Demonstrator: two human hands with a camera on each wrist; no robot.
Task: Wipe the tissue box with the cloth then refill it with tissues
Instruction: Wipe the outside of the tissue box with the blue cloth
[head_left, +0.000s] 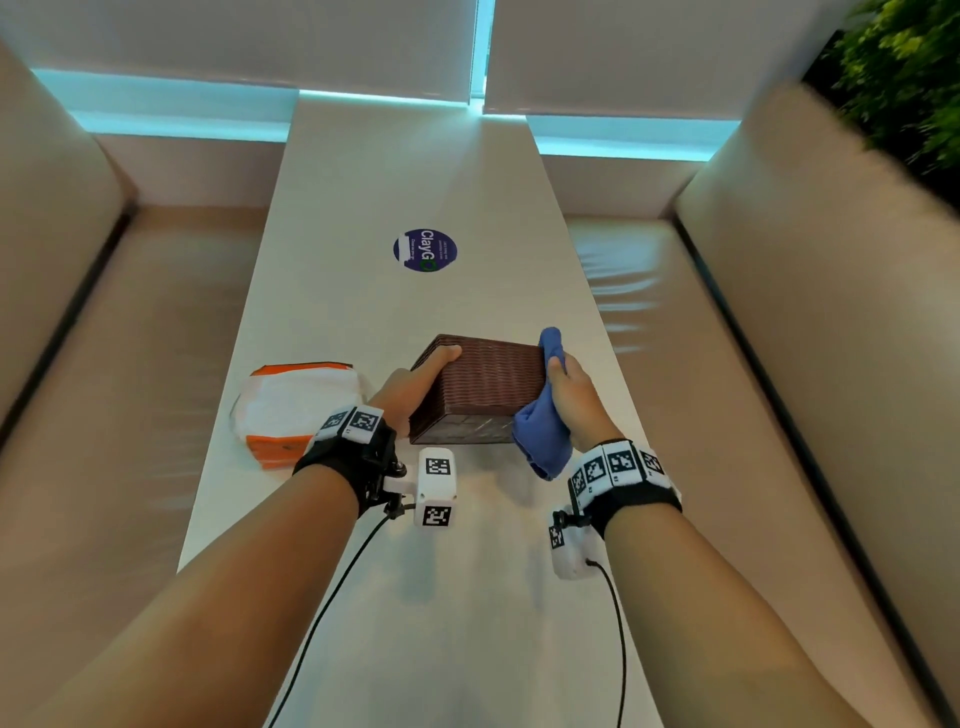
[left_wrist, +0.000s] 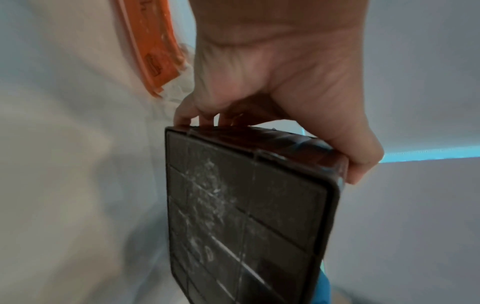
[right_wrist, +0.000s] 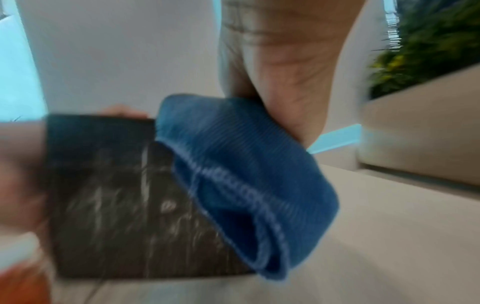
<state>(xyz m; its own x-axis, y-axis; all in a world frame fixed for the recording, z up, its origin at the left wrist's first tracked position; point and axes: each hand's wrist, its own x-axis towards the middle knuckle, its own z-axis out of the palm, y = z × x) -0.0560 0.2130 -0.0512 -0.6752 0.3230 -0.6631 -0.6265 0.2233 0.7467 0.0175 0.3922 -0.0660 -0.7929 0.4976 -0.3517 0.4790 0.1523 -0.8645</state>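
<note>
A dark brown woven tissue box (head_left: 480, 387) is tipped on its side above the white table (head_left: 395, 171), its scratched flat base (left_wrist: 246, 216) facing me. My left hand (head_left: 415, 382) grips the box's left side, thumb on top and fingers underneath. My right hand (head_left: 571, 395) holds a folded blue cloth (head_left: 543, 431) against the box's right side; the cloth (right_wrist: 233, 170) hangs below the palm. An orange-and-white pack of tissues (head_left: 291, 405) lies on the table left of the box. The box opening is hidden.
A round purple sticker (head_left: 425, 250) lies on the table beyond the box. Beige bench seats (head_left: 727, 364) run along both sides of the narrow table. A green plant wall (head_left: 904, 78) stands at the far right. Cables trail from both wrist cameras.
</note>
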